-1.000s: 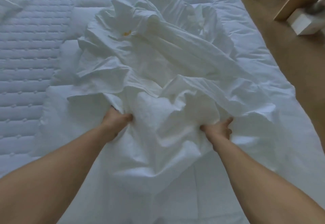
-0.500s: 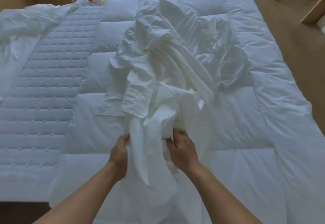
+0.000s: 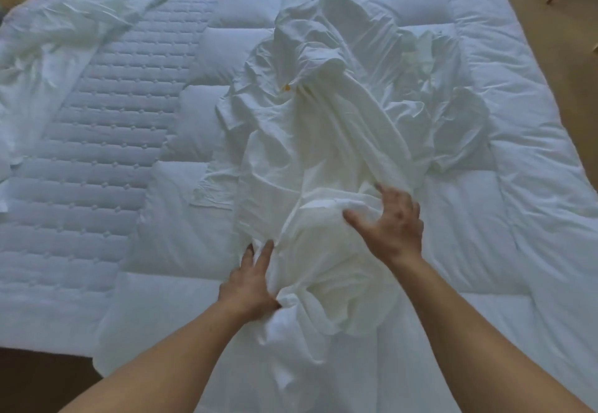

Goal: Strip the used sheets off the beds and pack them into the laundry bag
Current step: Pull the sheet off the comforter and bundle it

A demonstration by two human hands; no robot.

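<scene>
Left hand [image 3: 250, 280] fingers straight, pressing near-left edge of bunched sheet [image 3: 323, 140]; right hand [image 3: 391, 224] fingers spread, pressing bunch's right side. Sheet heaped mid-bed on duvet [image 3: 534, 186], near end between hands.

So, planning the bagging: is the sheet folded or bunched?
Bunched: the sheet lies in a crumpled heap on the duvet, left hand and right hand on its near end.
</scene>
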